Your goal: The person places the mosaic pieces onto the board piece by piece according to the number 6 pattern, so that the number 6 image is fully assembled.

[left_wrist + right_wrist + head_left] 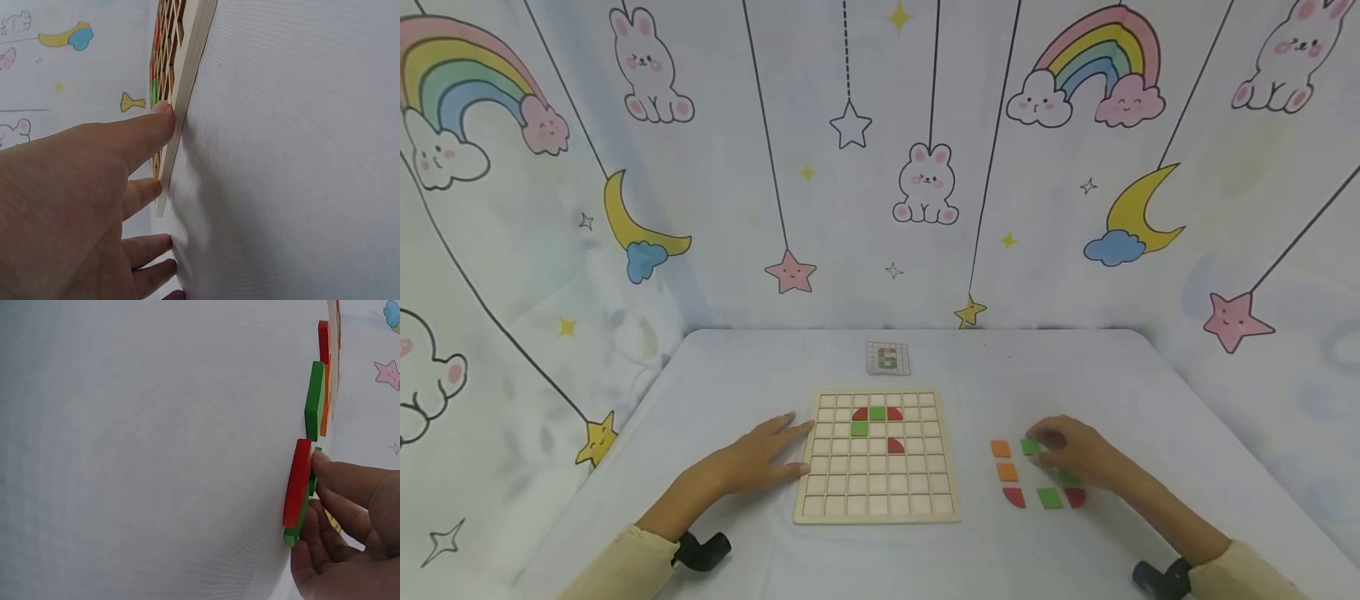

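A wooden grid board (877,483) lies on the table; the thumb and a finger of my left hand (763,457) touch its left edge, fingers extended. In its upper cells sit red quarter-circle tiles (896,446) and green square tiles (877,413). My right hand (1078,450) is right of the board, pinching a green square tile (1030,447) between thumb and fingers. In the right wrist view a red tile (297,482) stands in front of that piece and partly hides it. Another green tile (1069,477) lies partly under the right hand.
Beside the right hand lie two orange square tiles (1001,448), red quarter-circle tiles (1013,497) and a green square tile (1050,498). Behind the board lies a small pattern card (888,358) with a coloured grid figure. A patterned cloth (722,167) hangs behind the white table.
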A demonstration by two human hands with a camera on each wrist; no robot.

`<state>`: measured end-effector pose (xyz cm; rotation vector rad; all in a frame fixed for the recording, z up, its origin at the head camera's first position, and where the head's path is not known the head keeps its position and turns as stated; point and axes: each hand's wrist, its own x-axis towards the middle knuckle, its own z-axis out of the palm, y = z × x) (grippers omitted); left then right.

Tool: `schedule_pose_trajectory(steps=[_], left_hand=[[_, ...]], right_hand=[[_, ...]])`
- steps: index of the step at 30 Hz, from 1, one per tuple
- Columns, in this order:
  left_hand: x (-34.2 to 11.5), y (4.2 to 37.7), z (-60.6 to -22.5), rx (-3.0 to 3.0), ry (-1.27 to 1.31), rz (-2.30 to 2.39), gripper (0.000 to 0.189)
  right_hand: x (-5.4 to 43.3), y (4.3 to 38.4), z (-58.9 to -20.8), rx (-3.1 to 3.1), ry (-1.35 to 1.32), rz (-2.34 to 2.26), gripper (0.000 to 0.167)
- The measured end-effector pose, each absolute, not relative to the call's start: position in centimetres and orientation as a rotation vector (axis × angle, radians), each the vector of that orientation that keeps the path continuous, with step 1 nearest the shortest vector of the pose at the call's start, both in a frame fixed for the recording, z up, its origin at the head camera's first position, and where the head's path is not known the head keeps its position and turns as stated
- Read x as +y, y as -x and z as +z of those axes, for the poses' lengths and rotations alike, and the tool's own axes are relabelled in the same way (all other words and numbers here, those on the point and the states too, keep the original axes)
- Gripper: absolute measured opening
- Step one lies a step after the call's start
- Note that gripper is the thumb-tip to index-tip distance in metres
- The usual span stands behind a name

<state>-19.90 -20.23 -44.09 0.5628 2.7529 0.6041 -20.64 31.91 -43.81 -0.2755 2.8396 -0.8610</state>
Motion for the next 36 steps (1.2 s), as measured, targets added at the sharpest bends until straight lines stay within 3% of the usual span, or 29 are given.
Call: schedule_pose_trajectory(steps=[8, 22, 36], left_hand=[[-20.3, 19.7, -44.1, 2.754, -0.56, 0.607, 0.075], [-20.4, 19.7, -43.9, 2.754, -0.591, 0.617, 0.074], [-20.3, 19.6, -43.8, 2.753, -0.589, 0.625, 0.073]], right_hand=[[31.8, 20.6, -44.2, 2.907, 0.346, -0.839, 0.024], [30.9, 21.2, -43.2, 2.904, 0.36, -0.815, 0.025], [24.7, 23.2, -42.6, 2.849, 0.39, -0.888, 0.024]])
